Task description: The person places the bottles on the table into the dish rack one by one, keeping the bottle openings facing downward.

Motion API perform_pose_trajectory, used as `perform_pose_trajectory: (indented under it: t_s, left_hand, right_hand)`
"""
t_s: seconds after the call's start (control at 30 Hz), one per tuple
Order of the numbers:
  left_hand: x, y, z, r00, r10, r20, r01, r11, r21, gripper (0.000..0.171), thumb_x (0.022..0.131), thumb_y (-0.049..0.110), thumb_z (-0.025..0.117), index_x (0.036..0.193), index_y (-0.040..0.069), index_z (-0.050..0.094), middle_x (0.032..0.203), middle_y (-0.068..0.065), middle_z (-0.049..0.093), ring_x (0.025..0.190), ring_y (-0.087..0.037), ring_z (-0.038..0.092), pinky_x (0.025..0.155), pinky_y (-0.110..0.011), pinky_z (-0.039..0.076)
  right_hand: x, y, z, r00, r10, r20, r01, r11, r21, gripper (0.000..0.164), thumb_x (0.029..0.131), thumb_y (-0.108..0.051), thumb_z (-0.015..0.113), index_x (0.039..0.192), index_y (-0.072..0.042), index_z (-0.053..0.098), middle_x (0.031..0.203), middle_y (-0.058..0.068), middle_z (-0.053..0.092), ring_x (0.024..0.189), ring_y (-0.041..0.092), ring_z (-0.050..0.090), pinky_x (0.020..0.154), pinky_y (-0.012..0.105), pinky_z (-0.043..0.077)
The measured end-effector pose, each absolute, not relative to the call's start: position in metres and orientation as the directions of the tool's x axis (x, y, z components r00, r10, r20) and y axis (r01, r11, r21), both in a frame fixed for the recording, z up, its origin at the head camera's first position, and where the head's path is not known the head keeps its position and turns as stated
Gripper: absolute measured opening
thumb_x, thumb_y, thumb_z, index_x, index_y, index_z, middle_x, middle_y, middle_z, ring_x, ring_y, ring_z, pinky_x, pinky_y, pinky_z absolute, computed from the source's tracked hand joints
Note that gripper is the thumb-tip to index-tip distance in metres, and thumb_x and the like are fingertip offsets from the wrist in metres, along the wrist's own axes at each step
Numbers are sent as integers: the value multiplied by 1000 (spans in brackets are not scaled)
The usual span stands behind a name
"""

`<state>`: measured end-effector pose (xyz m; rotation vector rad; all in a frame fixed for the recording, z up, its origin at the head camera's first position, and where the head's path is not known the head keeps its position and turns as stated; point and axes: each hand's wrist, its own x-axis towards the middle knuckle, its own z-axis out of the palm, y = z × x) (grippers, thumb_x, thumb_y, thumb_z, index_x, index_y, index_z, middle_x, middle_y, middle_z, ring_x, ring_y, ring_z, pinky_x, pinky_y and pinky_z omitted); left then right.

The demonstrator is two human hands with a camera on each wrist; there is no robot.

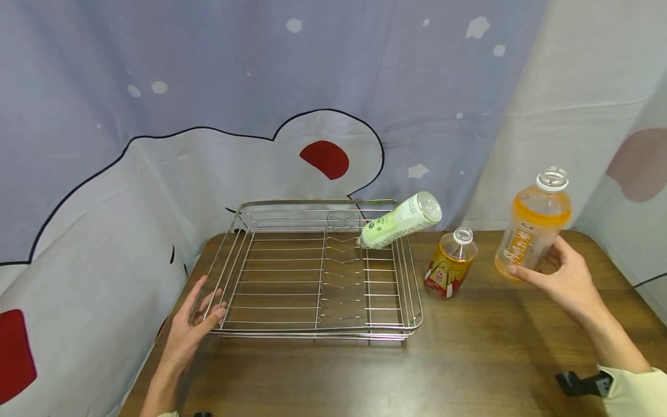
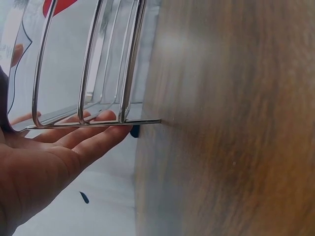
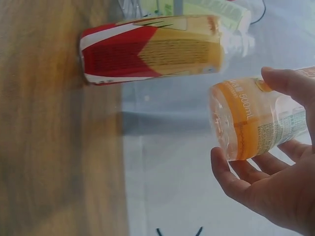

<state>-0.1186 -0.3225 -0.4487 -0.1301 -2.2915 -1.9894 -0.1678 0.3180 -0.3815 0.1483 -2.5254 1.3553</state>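
Observation:
A clear plastic bottle with an orange-and-white label (image 1: pixel 521 243) and no cap is tilted above the table at the right, and my right hand (image 1: pixel 565 284) grips its lower part between thumb and fingers. In the right wrist view the bottle's base (image 3: pixel 229 123) shows, off the table. My left hand (image 1: pixel 190 324) holds the left front corner of a metal wire dish rack (image 1: pixel 312 333); its fingers (image 2: pixel 93 142) lie along the outside of the wires. A pale green bottle (image 1: pixel 398 223) leans bottom-up in the rack's right back corner, its mouth end inside the wires.
A capless bottle with a red-and-yellow label (image 1: pixel 449 269) stands upright right of the rack, between it and my right hand. The wooden table (image 1: pixel 469 359) carries everything. A patterned curtain (image 1: pixel 208 69) hangs behind the table and along its left side.

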Motion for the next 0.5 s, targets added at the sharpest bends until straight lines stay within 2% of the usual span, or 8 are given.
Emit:
perform_pose_trajectory:
  t_s: [0.13, 0.2, 0.3, 0.4, 0.43, 0.5]
  left_hand:
    - [-119, -322, -448, -992, -10, 129, 126, 159, 979, 79, 97, 0, 60, 160, 21, 17, 148, -40, 26, 115, -11, 62, 99, -10, 38]
    - [-118, -322, -448, -993, -12, 120, 116, 172, 978, 79, 97, 1, 60, 160, 22, 17, 149, -39, 26, 116, -10, 61, 101, -12, 36]
    - [-118, -322, -447, -995, -13, 96, 92, 185, 978, 79, 98, 4, 59, 160, 26, 16, 151, -36, 27, 117, -6, 58, 116, -34, 26]
    - [-118, -322, -446, -997, -19, 80, 74, 198, 977, 78, 99, 6, 59, 159, 29, 17, 152, -34, 28, 120, -3, 54, 115, -60, 13]
    - [-118, -322, -445, -997, -22, 76, 70, 202, 977, 78, 99, 6, 59, 159, 29, 17, 152, -34, 28, 120, -2, 53, 111, -66, 10]
    - [-117, -322, -445, -997, -28, 75, 68, 212, 975, 77, 99, 7, 59, 159, 29, 17, 152, -33, 28, 121, -1, 52, 111, -68, 11]
  right_hand:
    - [-168, 317, -373, -953, 15, 304, -241, 572, -784, 63, 78, -4, 83, 130, -21, 52, 110, -24, 56, 99, -11, 52, 75, 6, 44]
    - [-168, 316, -369, -951, 7, 310, -248, 581, -775, 62, 78, -4, 83, 130, -16, 52, 108, -24, 56, 99, -11, 52, 75, 6, 45]
    - [-169, 314, -363, -947, -1, 320, -257, 599, -759, 64, 78, -5, 84, 132, -3, 50, 108, -22, 54, 98, -12, 51, 76, 4, 44]
    - [-169, 311, -357, -945, -16, 326, -270, 601, -753, 68, 78, -5, 83, 134, 7, 46, 110, -19, 53, 100, -12, 50, 78, 3, 44]
    - [-169, 311, -354, -945, -19, 327, -271, 607, -747, 68, 78, -6, 84, 134, 7, 46, 110, -19, 53, 100, -12, 50, 78, 3, 44]
    - [-168, 309, -350, -944, -25, 329, -274, 615, -739, 68, 78, -7, 84, 134, 6, 47, 111, -17, 53, 99, -12, 50, 77, 3, 44]
